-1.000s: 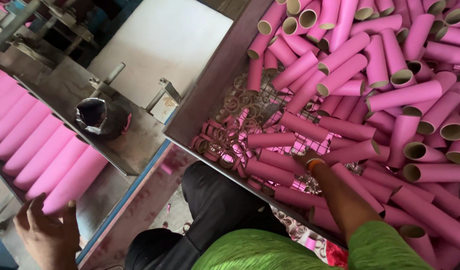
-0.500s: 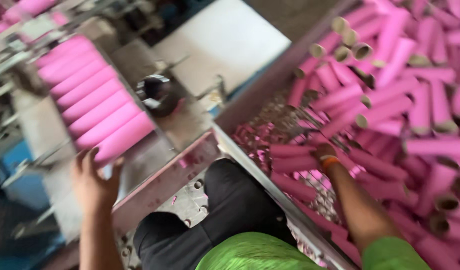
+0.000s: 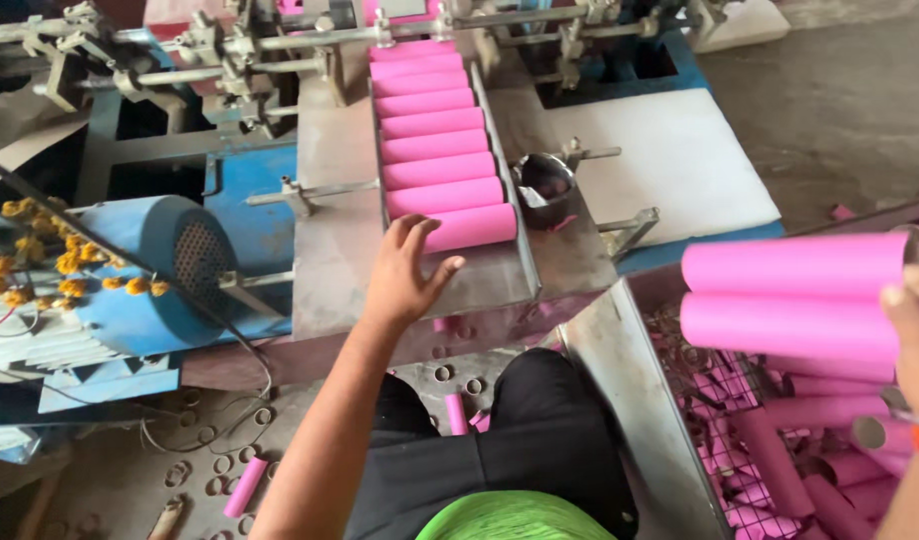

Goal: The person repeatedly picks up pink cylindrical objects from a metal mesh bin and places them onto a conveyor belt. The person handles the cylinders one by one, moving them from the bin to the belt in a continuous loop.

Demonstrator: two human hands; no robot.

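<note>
The left hand reaches forward on a long, nearly straight arm, palm down, fingers spread and loosely curved. The right hand (only partly in view at the edge) is raised, fingers curled in a grip, wrist banded orange.

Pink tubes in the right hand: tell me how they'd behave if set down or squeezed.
The pink tubes are round and smooth, so they would probably roll on a flat surface. Hollow ends suggest light, crushable card. The right hand carries two at once, which hints at little weight.

Blue motor, marigold garland
</note>
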